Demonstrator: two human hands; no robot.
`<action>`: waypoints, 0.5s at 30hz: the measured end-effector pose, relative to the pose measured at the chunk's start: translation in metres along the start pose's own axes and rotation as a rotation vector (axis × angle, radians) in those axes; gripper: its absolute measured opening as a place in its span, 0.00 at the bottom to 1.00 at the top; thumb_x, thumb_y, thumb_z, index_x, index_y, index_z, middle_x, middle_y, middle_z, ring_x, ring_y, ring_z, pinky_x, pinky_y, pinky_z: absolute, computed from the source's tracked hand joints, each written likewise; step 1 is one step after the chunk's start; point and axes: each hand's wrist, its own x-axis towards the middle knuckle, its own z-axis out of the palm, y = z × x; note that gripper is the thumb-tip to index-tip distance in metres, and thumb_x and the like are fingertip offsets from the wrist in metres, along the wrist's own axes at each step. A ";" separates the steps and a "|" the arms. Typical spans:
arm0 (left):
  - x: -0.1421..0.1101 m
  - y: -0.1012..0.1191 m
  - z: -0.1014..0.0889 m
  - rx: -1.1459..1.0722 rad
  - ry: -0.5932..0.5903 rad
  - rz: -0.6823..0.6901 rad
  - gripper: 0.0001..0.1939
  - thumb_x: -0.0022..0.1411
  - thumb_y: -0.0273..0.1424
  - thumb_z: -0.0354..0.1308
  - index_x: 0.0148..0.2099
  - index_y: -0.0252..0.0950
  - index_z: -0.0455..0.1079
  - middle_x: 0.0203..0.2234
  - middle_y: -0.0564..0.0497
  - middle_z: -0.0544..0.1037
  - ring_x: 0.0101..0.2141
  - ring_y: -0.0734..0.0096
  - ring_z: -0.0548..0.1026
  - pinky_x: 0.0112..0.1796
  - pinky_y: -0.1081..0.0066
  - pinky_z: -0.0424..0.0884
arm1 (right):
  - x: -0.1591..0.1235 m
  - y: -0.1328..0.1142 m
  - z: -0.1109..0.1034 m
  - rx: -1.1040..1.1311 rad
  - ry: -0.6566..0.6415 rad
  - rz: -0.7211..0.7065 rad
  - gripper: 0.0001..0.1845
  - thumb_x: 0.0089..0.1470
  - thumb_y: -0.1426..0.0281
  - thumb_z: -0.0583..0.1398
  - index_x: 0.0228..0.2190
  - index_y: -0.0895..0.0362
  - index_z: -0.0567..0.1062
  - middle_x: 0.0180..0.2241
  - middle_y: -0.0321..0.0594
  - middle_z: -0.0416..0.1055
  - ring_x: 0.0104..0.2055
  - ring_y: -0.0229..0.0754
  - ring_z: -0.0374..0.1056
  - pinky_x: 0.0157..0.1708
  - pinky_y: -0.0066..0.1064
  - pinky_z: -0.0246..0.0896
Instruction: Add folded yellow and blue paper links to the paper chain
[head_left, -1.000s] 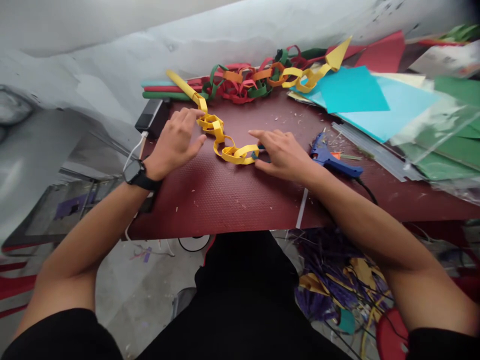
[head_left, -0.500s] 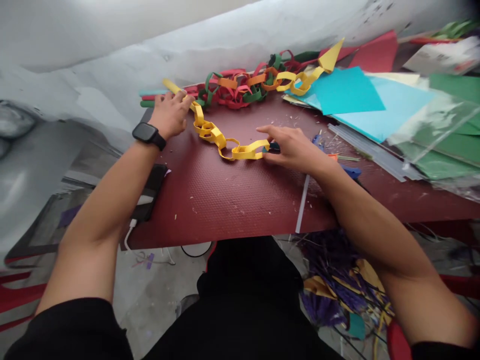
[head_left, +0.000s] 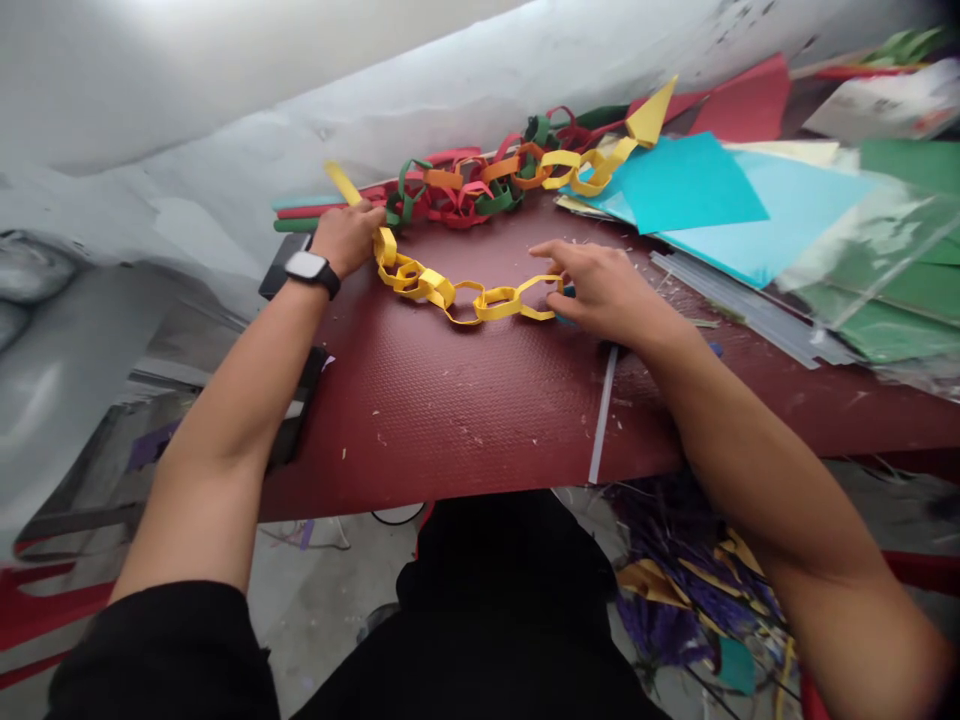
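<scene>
A chain of yellow paper loops curves across the dark red table between my two hands. My left hand, with a watch on the wrist, is closed at the chain's left end; its fingertips are partly hidden. Just beyond it a yellow paper roll sticks out. On the other side, my right hand has its thumb and fingers closed on the last loop, while the index finger reaches out above. Something blue shows under the right thumb, too covered to name. Behind lies a multicoloured paper chain of red, green, orange and yellow loops.
Blue paper sheets and green sheets in plastic lie at the right, with clear plastic strips before them. One thin strip reaches the table's front edge. A dark phone-like object lies at the left edge.
My right hand has shifted right, drawing the yellow chain's end along and widening its last loops. My left hand's fingers have come down from the yellow roll to the chain's left end.
</scene>
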 end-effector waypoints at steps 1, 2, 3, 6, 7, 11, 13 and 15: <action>0.003 -0.004 0.000 0.005 0.013 -0.015 0.21 0.86 0.51 0.59 0.42 0.43 0.71 0.35 0.59 0.76 0.37 0.69 0.60 0.42 0.61 0.60 | 0.000 0.001 0.000 -0.011 -0.025 0.010 0.35 0.63 0.65 0.65 0.70 0.54 0.76 0.54 0.56 0.85 0.55 0.68 0.81 0.51 0.58 0.74; 0.006 -0.008 -0.001 0.018 0.029 -0.051 0.20 0.86 0.51 0.59 0.43 0.43 0.71 0.35 0.60 0.75 0.37 0.68 0.59 0.41 0.60 0.59 | 0.000 0.002 0.001 -0.027 -0.053 0.019 0.36 0.63 0.62 0.67 0.70 0.53 0.76 0.55 0.56 0.85 0.56 0.69 0.81 0.51 0.58 0.73; 0.009 -0.013 -0.004 0.035 0.047 -0.102 0.19 0.86 0.50 0.59 0.44 0.43 0.71 0.37 0.60 0.75 0.37 0.68 0.58 0.41 0.60 0.57 | -0.001 0.002 0.001 -0.044 -0.077 0.026 0.38 0.63 0.59 0.68 0.71 0.52 0.75 0.57 0.56 0.85 0.57 0.71 0.80 0.51 0.59 0.73; 0.013 -0.028 -0.016 0.085 0.103 -0.267 0.16 0.87 0.48 0.59 0.48 0.43 0.70 0.45 0.59 0.76 0.37 0.67 0.56 0.42 0.60 0.54 | -0.001 0.001 0.002 -0.080 -0.117 0.028 0.41 0.63 0.55 0.69 0.73 0.52 0.74 0.60 0.58 0.84 0.59 0.73 0.78 0.52 0.61 0.72; 0.013 -0.034 -0.020 0.092 0.119 -0.297 0.15 0.87 0.48 0.59 0.49 0.43 0.69 0.47 0.58 0.76 0.36 0.66 0.55 0.41 0.60 0.54 | -0.002 0.000 0.002 -0.080 -0.121 0.025 0.40 0.64 0.55 0.68 0.73 0.53 0.74 0.61 0.59 0.83 0.59 0.73 0.79 0.53 0.61 0.72; 0.012 -0.053 -0.031 0.078 0.166 -0.325 0.17 0.84 0.47 0.66 0.55 0.42 0.66 0.52 0.57 0.71 0.33 0.65 0.46 0.39 0.60 0.51 | -0.002 -0.006 0.003 -0.006 -0.073 0.000 0.34 0.68 0.58 0.64 0.70 0.57 0.75 0.59 0.61 0.84 0.57 0.71 0.80 0.54 0.61 0.73; 0.014 -0.059 -0.031 0.060 0.187 -0.321 0.20 0.84 0.50 0.65 0.55 0.42 0.64 0.49 0.56 0.68 0.34 0.64 0.45 0.39 0.61 0.52 | -0.002 -0.008 0.005 0.050 -0.003 -0.029 0.32 0.69 0.58 0.63 0.69 0.57 0.76 0.60 0.60 0.83 0.58 0.69 0.80 0.57 0.61 0.73; 0.018 -0.062 -0.028 0.038 0.208 -0.314 0.23 0.85 0.56 0.60 0.52 0.42 0.61 0.45 0.55 0.65 0.34 0.64 0.46 0.40 0.61 0.53 | -0.001 -0.011 0.007 0.093 0.067 -0.048 0.30 0.69 0.58 0.64 0.67 0.55 0.77 0.59 0.58 0.83 0.59 0.67 0.79 0.60 0.61 0.72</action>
